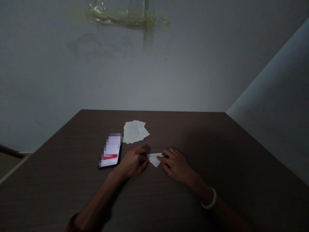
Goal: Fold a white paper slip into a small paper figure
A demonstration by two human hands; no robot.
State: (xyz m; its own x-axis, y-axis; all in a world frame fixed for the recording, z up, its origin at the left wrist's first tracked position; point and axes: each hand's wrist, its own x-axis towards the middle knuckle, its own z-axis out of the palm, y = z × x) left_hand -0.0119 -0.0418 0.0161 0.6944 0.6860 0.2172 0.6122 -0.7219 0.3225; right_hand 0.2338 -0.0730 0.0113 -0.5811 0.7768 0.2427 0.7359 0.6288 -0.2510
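A small folded piece of white paper lies on the brown table between my two hands, its visible part narrowing to a point toward me. My left hand grips its left end, thumb and fingers closed on the edge. At the other end, my right hand has its fingers on the paper's right side, one fingertip resting on its face. Both ends of the paper are partly covered by my fingers. Faint print shows on the paper. A white beaded bracelet circles my right wrist.
A loose stack of printed white paper sheets lies beyond my left hand. Left of that hand rests a phone with its screen lit. The table meets a grey wall at the back, and another wall slants along the right.
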